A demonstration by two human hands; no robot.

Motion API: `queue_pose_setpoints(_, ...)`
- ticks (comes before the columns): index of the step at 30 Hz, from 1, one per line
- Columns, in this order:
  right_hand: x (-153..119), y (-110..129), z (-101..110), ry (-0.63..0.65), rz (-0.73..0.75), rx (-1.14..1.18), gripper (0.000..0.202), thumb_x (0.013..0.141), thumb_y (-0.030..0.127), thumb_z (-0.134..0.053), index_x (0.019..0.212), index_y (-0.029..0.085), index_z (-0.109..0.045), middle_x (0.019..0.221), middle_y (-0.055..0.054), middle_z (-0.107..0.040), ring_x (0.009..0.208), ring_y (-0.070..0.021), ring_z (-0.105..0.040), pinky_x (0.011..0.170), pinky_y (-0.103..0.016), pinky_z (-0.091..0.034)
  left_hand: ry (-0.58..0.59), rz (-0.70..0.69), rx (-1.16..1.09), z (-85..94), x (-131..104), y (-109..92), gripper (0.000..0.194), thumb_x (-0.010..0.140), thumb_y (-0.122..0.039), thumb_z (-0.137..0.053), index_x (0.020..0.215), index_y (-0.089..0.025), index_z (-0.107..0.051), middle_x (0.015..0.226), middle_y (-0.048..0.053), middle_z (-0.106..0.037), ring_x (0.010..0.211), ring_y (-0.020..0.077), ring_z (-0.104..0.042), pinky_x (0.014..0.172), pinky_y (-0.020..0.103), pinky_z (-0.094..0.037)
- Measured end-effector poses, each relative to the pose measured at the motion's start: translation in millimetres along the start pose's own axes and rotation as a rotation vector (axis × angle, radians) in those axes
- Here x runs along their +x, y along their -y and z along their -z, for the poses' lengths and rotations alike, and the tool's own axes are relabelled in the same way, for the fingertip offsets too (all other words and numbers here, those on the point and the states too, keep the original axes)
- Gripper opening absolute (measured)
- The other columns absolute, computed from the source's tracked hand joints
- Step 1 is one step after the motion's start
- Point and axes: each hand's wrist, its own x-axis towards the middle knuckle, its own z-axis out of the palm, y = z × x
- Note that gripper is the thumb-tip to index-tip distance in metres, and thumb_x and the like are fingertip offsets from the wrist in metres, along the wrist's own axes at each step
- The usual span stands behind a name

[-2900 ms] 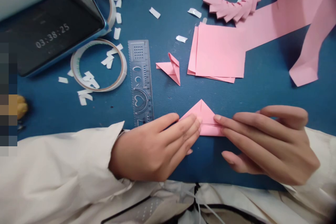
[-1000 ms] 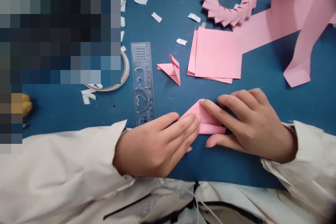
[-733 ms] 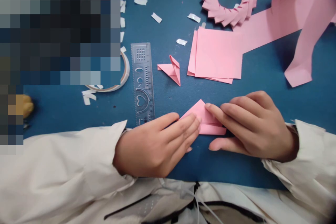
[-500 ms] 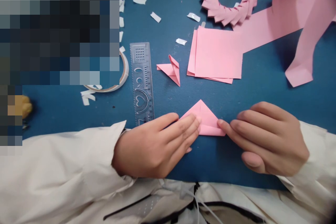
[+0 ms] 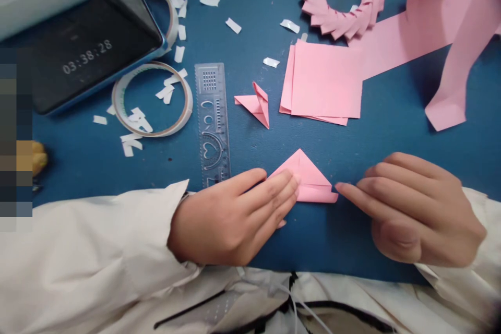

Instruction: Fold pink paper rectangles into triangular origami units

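A pink paper [image 5: 313, 175], folded into a triangle with a turned-up strip along its bottom edge, lies on the blue table. My left hand [image 5: 238, 219] presses its left half down with flat, outstretched fingers and covers that part. Just off the paper's right corner is my right hand [image 5: 422, 214]; its index finger points at the corner, its other fingers are loosely bent, and it holds nothing. Above the triangle lies a small folded pink piece [image 5: 256, 104]. A stack of pink paper squares [image 5: 326, 81] rests to that piece's right.
A clear plastic ruler [image 5: 213, 120] lies left of the folded pieces. Tape rolls [image 5: 188, 104], a phone [image 5: 94, 47] and white scraps [image 5: 233, 25] are at the left and back. A pink folded-paper ring [image 5: 313, 15] and long pink strips [image 5: 399, 36] lie at the back right.
My right hand has slid right, off the paper's corner. The turned-up strip at that corner now shows uncovered. My left hand has stayed in place.
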Motion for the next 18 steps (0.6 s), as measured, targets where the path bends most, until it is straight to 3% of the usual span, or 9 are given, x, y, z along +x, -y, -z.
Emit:
queue_pose_setpoints(7,13,-7,-8,0.146,0.084,0.02,0.052,0.094,0.04,-0.021,0.109,0.001,-0.052,0.08,-0.012,-0.055,0.071,-0.0203,-0.048,0.057,-0.034,-0.039,-0.041,-0.01,0.021,-3.4,-1,0,0.029,0.09,-0.017,-0.044,0.11,0.001,-0.056,0.115,0.02,-0.058,0.108,0.0289,-0.056,0.076,0.035,-0.052)
queue_pose_setpoints(18,18,-7,-11,0.276,0.001,-0.125,0.047,0.092,0.039,-0.031,0.124,0.009,-0.045,0.08,-0.008,-0.052,0.07,-0.0191,-0.043,0.061,-0.034,-0.033,-0.061,0.005,0.019,-4.3,-1,-2,0.03,0.09,-0.016,-0.044,0.11,0.002,-0.057,0.114,0.021,-0.058,0.108,0.0306,-0.055,0.076,0.036,-0.052)
